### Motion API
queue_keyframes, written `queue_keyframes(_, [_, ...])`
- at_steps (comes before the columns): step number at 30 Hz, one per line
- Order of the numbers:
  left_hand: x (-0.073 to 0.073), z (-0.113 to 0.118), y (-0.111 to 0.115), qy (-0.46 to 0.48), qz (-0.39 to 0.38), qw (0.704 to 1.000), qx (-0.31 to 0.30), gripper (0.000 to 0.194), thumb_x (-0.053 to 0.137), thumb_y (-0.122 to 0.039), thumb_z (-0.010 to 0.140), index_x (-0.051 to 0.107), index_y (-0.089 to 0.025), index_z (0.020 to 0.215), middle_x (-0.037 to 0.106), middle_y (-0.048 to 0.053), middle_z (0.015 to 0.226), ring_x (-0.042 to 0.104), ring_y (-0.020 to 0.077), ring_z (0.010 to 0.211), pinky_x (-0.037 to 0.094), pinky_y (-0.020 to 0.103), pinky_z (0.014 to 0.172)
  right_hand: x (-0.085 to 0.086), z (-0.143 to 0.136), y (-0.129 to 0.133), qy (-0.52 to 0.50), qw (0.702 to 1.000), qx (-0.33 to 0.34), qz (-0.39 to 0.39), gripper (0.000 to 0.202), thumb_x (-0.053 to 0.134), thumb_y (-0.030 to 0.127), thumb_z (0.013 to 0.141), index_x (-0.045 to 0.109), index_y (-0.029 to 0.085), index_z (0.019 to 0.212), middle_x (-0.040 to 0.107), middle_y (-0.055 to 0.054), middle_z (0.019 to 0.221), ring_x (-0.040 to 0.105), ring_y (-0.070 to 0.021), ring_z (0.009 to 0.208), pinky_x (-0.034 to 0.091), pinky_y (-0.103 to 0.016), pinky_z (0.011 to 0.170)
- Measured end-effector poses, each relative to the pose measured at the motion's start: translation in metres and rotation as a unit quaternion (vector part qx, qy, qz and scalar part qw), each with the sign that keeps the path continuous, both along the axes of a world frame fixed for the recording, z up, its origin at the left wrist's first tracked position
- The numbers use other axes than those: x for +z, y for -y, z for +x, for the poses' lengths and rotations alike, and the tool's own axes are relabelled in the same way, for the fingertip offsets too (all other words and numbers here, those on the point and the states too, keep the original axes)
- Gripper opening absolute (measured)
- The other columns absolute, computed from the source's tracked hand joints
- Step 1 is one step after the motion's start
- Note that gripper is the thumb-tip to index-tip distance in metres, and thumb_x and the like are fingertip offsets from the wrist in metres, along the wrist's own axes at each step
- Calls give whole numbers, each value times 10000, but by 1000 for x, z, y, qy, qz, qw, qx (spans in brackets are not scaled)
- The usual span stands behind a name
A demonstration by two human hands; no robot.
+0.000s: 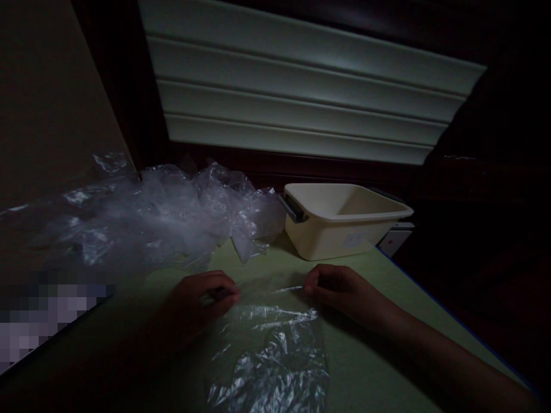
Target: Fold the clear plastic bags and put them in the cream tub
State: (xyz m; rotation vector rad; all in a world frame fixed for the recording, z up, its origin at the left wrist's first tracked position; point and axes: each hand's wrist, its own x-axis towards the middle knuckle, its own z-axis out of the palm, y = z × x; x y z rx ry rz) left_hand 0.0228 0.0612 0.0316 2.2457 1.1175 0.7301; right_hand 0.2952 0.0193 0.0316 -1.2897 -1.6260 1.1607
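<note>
A thin, crinkled sheet of clear plastic film [275, 355] lies over the green tabletop in front of me, its near end running out of the bottom of the view. At its far left corner, my left hand [210, 295] is closed in a pinch, thumb against fingers. My right hand [331, 284] pinches the far right corner, fingers curled. Between the two hands the film's far edge is stretched, catching a streak of light. Whether the film is a bag or a single layer, I cannot tell in this dim light.
A large heap of crumpled clear plastic [181, 212] spreads across the back left. Behind my right hand stands a cream plastic tub [336, 238] with dark handles. A pixelated flat object [47, 327] is at the left. The green table [413, 315] has a blue right edge.
</note>
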Motion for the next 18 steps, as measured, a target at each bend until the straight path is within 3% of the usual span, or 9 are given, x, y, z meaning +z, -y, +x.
queue_keyframes(9, [8, -1, -5, 3, -99, 995, 22, 256, 536, -413, 665, 634, -180, 707, 703, 39, 731, 666, 197, 696, 517, 243, 623, -5, 16, -10, 36, 999, 13, 6, 185, 676, 337, 739, 583, 179, 722, 601, -19, 691, 538, -140, 640, 427, -271, 605])
queue_keyframes(18, [1, -3, -9, 14, -69, 997, -12, 220, 530, -355, 709, 641, -166, 723, 687, 28, 728, 645, 177, 686, 510, 239, 641, -6, 18, -10, 56, 997, 28, 35, 195, 647, 350, 780, 592, 176, 713, 634, -29, 714, 577, -157, 669, 456, -283, 629])
